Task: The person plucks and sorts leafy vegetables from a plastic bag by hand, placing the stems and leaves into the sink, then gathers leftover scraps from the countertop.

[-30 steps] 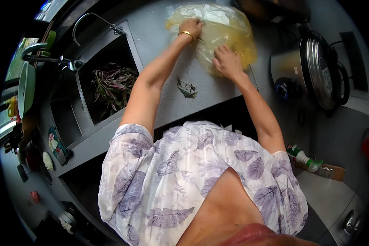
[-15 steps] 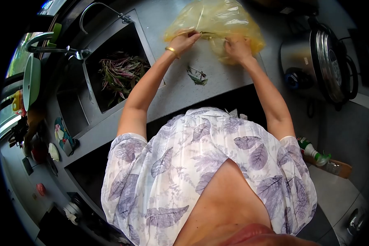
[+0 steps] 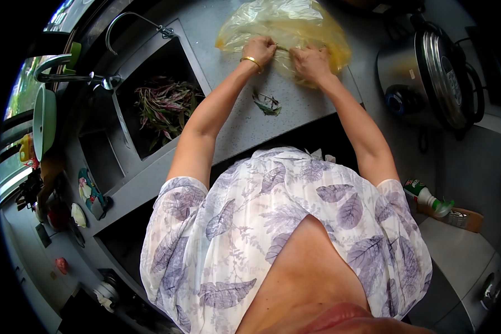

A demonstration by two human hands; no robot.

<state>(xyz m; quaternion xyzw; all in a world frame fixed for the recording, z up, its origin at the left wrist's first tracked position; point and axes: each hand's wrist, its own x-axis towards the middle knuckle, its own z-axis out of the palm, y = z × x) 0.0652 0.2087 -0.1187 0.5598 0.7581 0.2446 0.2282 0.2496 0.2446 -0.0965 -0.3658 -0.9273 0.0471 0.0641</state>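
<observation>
A puffed, translucent yellow plastic bag (image 3: pixel 295 22) lies on the grey counter, and both hands are at its near edge. My left hand (image 3: pixel 260 50), with a gold bangle at the wrist, is closed in a pinch on the bag's edge. Close to it on the right, my right hand (image 3: pixel 312 62) is closed on the bag too, its fingertips partly hidden. A thin, yellow-brown strip runs between the two pinches; whether it is twisted plastic or a stem I cannot tell. Nearer my body, a few loose green leaves (image 3: pixel 268 104) lie on the counter.
Purple-green leafy stems (image 3: pixel 164 106) fill part of the sink (image 3: pixel 186 50) at left, with a curved faucet (image 3: pixel 108 36) above. A large electric cooker (image 3: pixel 414 83) stands at right. The counter's front edge (image 3: pixel 295 128) runs close to my body. A spray bottle (image 3: pixel 426 196) is lower right.
My left hand has moved right and my right hand slightly left, so they are closer together. The bag's near edge is gathered between them, and the bag has shifted a little left.
</observation>
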